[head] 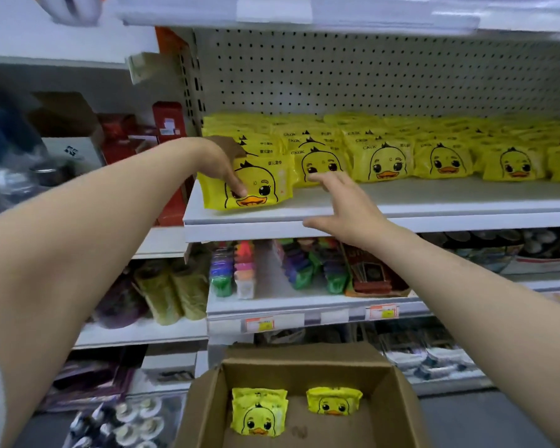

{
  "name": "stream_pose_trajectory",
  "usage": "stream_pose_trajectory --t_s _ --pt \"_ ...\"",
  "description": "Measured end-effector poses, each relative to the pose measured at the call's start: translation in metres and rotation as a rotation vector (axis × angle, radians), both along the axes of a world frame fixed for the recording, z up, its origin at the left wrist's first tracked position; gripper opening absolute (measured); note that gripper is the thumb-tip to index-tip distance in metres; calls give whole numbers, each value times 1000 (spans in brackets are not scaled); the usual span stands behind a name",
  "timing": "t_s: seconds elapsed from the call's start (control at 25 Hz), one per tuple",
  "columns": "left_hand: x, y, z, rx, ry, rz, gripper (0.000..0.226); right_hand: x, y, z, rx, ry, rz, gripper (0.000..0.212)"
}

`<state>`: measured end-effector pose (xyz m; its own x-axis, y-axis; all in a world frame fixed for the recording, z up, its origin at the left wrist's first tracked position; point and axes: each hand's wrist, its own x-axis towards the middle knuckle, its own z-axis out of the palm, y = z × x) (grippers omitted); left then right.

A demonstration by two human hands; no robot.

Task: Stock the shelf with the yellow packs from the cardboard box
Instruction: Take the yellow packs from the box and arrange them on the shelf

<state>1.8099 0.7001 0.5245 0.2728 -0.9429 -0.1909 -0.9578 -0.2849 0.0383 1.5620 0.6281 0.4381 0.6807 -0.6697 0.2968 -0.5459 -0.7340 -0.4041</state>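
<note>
A yellow pack (265,185) with a duck face stands at the left front of the white shelf (434,215). My left hand (222,168) grips it from above, fingers over its face. My right hand (343,205) hovers open above the shelf's front edge, just right of that pack, holding nothing. Rows of the same yellow packs (385,156) fill the shelf behind and to the right. Below, the open cardboard box (214,402) holds a small stack of yellow packs (258,412) and one more yellow pack (333,400).
A pegboard (369,72) backs the shelf. Lower shelves hold colourful packets (240,270) and a brown tray (372,276). Red boxes (167,124) stand to the left on a neighbouring shelf. Dark goods (434,360) lie near the floor.
</note>
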Motion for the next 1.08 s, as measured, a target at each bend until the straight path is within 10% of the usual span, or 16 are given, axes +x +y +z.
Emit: stream_pose_trajectory --t_s 0.6,0.72,1.08 --pt "-10 -25 -38 -380 -385 -88 89 -41 1 -23 -135 136 -79 53" --pt "-69 6 -61 -538 -209 -221 73 -57 9 -48 -138 174 -47 45" --pt "-182 73 -243 33 196 -180 44 -119 25 -188 238 461 51 49"
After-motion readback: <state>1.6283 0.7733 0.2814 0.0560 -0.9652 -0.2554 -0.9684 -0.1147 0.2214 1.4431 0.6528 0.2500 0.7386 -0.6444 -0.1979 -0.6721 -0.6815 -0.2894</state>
